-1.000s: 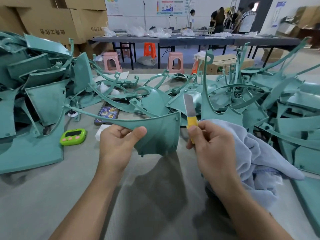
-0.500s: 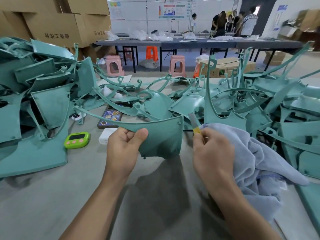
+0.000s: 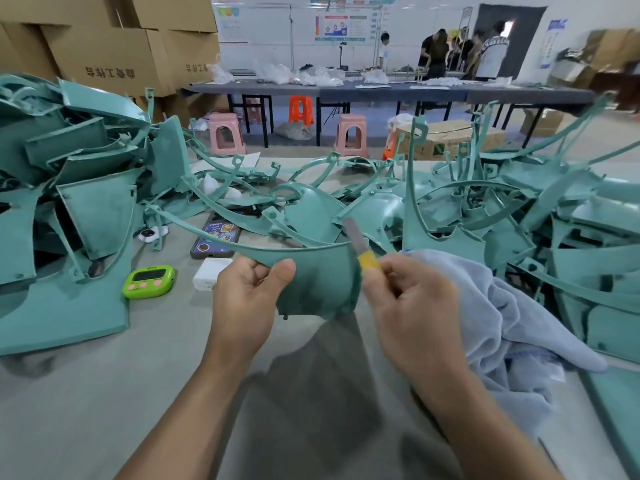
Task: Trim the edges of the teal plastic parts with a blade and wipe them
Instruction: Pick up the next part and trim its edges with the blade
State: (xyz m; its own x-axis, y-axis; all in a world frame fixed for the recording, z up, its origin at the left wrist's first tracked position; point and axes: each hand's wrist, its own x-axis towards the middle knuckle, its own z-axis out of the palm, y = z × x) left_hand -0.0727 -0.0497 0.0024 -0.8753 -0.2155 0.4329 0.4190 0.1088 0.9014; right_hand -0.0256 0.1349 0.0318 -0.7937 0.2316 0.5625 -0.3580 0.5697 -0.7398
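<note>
One part (image 3: 318, 278) is pinched steady by the left hand (image 3: 247, 292).
The blade (image 3: 354, 239), gripped by the right hand (image 3: 412, 306), is seemingly laid on its edge.

Blade (image 3: 350, 233) by corner of teal part (image 3: 320, 273)

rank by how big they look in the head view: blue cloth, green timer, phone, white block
1. blue cloth
2. phone and green timer: about alike, and the phone lies farther off, so no ranking between them
3. white block, partly behind the left hand
</note>
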